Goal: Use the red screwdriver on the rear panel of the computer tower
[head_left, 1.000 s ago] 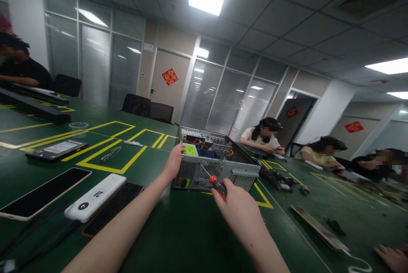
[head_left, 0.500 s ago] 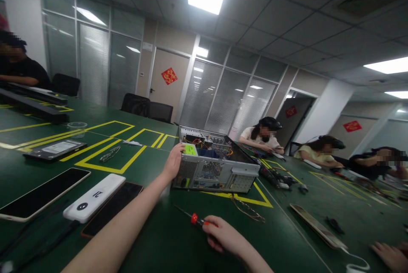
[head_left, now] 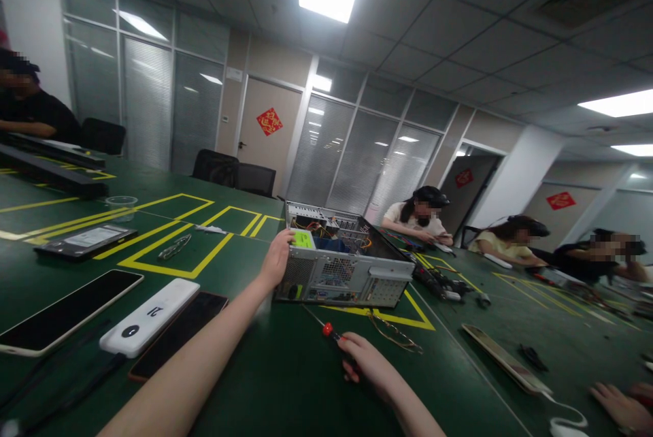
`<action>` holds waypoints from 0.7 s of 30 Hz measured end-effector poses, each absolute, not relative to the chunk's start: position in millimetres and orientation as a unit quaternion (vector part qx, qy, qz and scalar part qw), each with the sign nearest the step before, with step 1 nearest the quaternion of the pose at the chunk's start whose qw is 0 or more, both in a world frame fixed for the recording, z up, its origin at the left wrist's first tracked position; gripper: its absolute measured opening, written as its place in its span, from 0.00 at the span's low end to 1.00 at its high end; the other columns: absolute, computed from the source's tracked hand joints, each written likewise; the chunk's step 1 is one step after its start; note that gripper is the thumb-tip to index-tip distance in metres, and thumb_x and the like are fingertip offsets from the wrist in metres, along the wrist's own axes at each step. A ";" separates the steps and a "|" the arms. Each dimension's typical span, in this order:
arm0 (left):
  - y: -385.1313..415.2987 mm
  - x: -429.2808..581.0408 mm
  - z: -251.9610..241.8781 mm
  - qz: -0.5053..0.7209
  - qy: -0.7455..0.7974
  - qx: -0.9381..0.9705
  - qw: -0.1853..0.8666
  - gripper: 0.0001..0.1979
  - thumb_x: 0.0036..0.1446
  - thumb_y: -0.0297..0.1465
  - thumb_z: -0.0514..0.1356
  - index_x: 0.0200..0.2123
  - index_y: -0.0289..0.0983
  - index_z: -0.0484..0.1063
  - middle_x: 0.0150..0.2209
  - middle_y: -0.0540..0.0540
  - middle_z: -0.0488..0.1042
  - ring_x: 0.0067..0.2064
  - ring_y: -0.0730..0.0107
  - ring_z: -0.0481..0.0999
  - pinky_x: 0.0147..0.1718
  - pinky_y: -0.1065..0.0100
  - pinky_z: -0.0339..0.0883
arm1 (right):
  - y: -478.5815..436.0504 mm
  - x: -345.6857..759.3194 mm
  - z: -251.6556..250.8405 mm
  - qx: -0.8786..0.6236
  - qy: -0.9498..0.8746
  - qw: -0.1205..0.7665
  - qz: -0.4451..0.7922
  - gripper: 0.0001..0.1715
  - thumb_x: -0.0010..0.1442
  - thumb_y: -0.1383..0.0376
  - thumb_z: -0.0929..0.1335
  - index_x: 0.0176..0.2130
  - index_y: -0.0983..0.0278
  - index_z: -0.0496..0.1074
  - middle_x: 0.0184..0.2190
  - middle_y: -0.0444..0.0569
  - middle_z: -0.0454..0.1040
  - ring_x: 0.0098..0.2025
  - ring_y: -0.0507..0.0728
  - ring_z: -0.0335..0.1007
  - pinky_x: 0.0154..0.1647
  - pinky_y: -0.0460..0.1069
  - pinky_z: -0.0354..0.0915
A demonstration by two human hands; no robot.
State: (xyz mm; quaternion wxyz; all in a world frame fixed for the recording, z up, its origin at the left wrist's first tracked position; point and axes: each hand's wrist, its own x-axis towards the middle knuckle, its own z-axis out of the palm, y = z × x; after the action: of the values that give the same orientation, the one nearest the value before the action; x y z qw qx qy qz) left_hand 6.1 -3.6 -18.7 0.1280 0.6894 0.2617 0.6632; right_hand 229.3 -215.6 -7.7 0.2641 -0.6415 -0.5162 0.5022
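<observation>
An opened computer case (head_left: 377, 277) lies on its side, its grey rear panel facing me and wires showing inside. My left hand (head_left: 278, 259) grips its near left corner, next to the power supply with a bright green label (head_left: 303, 239). In my right hand (head_left: 360, 359) is a screwdriver (head_left: 327, 329) with a red and black handle, its thin shaft angled up and left. The tip is just below the case's lower edge; whether it touches anything I cannot tell. Behind the screwdriver lies a loose bundle of thin wires (head_left: 392, 333).
On the left are a hard drive (head_left: 86, 241), a white power bank (head_left: 150, 318), a white-edged phone (head_left: 71, 311) and a dark phone (head_left: 178, 335). Another phone (head_left: 505, 359) charges at right, near another person's hand (head_left: 620, 406). Several people sit around the green table (head_left: 286, 382).
My right hand has moved the screwdriver right and slightly up, closer to the case. The left hand stays on the case corner.
</observation>
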 end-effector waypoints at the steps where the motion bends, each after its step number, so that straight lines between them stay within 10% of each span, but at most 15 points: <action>1: -3.4 6.1 -18.9 0.664 0.262 0.689 0.128 0.25 0.71 0.46 0.41 0.44 0.40 0.73 0.55 0.40 0.75 0.64 0.58 0.69 0.67 0.50 0.60 | -215.0 230.1 -8.5 -0.638 -0.513 0.270 0.507 0.14 0.63 0.55 0.62 0.42 0.62 0.64 0.16 0.32 0.58 0.19 0.49 0.52 0.32 0.47 0.63; 21: -3.6 5.9 -18.7 0.664 0.261 0.691 0.112 0.25 0.72 0.46 0.41 0.44 0.39 0.73 0.55 0.40 0.76 0.64 0.58 0.70 0.66 0.50 0.62 | -211.4 242.8 -14.5 -0.631 -0.478 0.299 0.533 0.18 0.57 0.51 0.69 0.38 0.61 0.66 0.15 0.32 0.60 0.18 0.48 0.53 0.37 0.50 0.68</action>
State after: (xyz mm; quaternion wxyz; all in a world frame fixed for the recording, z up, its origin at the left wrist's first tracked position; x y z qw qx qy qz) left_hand 5.9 -3.6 -18.7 0.1116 0.6912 0.2615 0.6644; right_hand 242.8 -211.4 -14.5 0.2992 -0.6306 -0.4784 0.5328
